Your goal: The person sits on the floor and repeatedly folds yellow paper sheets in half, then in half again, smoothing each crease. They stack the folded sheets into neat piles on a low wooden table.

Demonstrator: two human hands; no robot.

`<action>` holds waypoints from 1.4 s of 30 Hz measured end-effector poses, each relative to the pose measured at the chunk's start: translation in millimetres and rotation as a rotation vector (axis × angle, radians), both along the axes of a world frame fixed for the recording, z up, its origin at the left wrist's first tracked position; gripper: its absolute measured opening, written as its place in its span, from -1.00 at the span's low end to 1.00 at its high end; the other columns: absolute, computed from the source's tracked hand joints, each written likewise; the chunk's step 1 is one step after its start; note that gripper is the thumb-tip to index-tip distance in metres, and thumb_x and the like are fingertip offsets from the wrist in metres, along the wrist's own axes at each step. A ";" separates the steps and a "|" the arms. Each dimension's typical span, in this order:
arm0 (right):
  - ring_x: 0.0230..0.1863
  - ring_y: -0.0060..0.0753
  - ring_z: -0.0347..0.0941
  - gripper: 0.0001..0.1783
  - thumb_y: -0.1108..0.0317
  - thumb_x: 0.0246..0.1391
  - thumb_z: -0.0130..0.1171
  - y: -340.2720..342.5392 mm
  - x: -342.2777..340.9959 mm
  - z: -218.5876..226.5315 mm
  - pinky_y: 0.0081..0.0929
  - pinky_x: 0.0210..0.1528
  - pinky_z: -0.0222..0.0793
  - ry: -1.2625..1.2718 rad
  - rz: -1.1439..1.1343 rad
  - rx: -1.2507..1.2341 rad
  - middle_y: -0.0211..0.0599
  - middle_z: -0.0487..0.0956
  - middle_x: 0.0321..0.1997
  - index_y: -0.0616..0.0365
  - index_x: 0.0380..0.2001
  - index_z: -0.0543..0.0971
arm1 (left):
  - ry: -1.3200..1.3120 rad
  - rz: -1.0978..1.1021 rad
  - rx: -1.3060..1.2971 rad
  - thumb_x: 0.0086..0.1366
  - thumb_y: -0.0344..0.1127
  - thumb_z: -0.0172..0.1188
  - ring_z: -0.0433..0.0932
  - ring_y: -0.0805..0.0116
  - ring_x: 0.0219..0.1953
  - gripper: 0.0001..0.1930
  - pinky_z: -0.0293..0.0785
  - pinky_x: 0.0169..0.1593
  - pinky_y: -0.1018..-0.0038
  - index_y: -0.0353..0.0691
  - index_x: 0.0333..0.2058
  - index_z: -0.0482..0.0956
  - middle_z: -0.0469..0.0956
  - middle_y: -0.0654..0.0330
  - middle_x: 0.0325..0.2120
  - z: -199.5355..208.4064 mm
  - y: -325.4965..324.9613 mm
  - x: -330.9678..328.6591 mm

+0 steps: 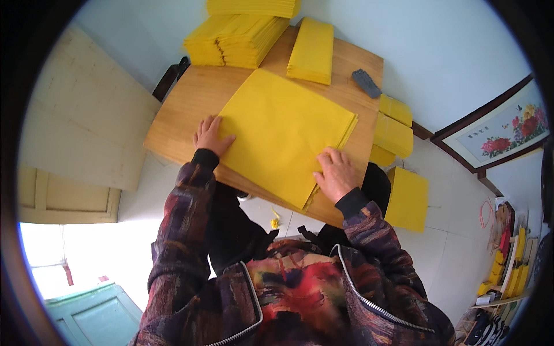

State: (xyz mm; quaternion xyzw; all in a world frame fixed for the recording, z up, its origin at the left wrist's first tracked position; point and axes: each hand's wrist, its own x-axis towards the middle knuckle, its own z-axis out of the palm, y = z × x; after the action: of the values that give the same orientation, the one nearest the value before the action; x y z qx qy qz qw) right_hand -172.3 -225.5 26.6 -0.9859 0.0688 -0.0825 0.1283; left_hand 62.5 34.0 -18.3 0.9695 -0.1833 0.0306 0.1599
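Between left grip [213,136], right grip [336,175]: yellow sheets [283,135].

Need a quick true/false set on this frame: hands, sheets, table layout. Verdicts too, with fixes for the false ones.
1. The left hand touches the left edge of the large yellow sheets. True.
2. The right hand is on the dark grey object. False: it is at the right edge of the large yellow sheets; the dark grey object lies apart from both hands.
3. A narrow yellow stack lies on the wooden table, beyond the large sheets. True.
4. The framed flower picture is on the left side of the view. False: the framed flower picture is on the right.
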 end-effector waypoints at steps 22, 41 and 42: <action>0.15 -0.12 0.27 -0.55 0.46 -0.15 0.21 14.4 -35.3 1.1 -0.28 0.16 0.20 0.018 0.435 0.109 -0.17 0.40 0.08 0.22 -0.09 0.45 | 0.100 -0.518 -0.051 -0.07 0.06 0.36 0.02 0.06 0.32 -0.23 -0.05 0.32 0.14 -0.06 0.13 0.34 0.14 0.08 0.24 25.4 -32.7 -158.5; -0.04 -0.03 0.39 -0.73 0.54 -0.17 0.20 -22.9 -40.0 -6.6 -0.27 0.01 0.31 -0.141 0.140 0.290 -0.18 0.50 -0.09 0.20 -0.29 0.49 | 0.089 -0.560 -0.020 -0.09 0.07 0.36 0.11 0.02 0.25 -0.26 0.07 0.24 0.12 -0.06 0.08 0.37 0.20 0.07 0.18 36.2 -72.0 -187.6; -0.07 -0.03 0.39 -0.77 0.53 -0.16 0.19 -24.4 -39.3 -7.5 -0.26 -0.02 0.32 -0.147 0.143 0.282 -0.21 0.50 -0.10 0.18 -0.33 0.50 | 0.078 -0.514 -0.024 -0.09 0.09 0.35 0.12 0.02 0.24 -0.26 0.07 0.23 0.11 -0.09 0.07 0.38 0.22 0.07 0.16 36.5 -77.1 -191.1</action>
State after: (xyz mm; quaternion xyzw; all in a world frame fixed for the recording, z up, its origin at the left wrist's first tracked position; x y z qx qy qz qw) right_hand -211.6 -249.9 19.1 -0.9517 -0.0001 -0.1348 0.2757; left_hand -128.5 -43.0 18.2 0.8895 -0.4169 -0.0462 0.1811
